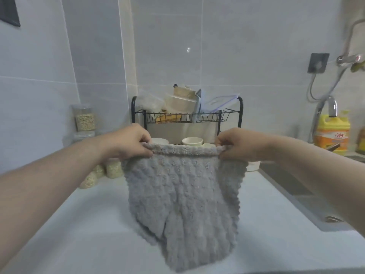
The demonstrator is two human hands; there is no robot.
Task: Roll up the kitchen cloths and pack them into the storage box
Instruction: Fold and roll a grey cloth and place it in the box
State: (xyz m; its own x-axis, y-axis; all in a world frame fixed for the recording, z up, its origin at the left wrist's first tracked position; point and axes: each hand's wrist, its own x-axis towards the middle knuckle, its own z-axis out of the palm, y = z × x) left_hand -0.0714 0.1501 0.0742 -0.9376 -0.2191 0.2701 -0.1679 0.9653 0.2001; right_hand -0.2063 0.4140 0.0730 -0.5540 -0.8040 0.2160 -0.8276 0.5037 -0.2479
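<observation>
Now my left hand [130,142] and right hand [236,145] pinch the grey cloth's [183,196] top corners, so I should lay it flat and square on the countertop [79,224] before rolling

White counter [79,224]: grain jars [113,169], black wire rack [186,115]

I face a pale grey tiled wall [237,56] filling the upper frame. A white counter [79,224] spreads below. At centre stands a black wire rack [177,117]; jars of grain [85,119] sit left, a sink [286,180], tap [332,106] and yellow bottle [332,133] right. Light is soft, even.
</observation>
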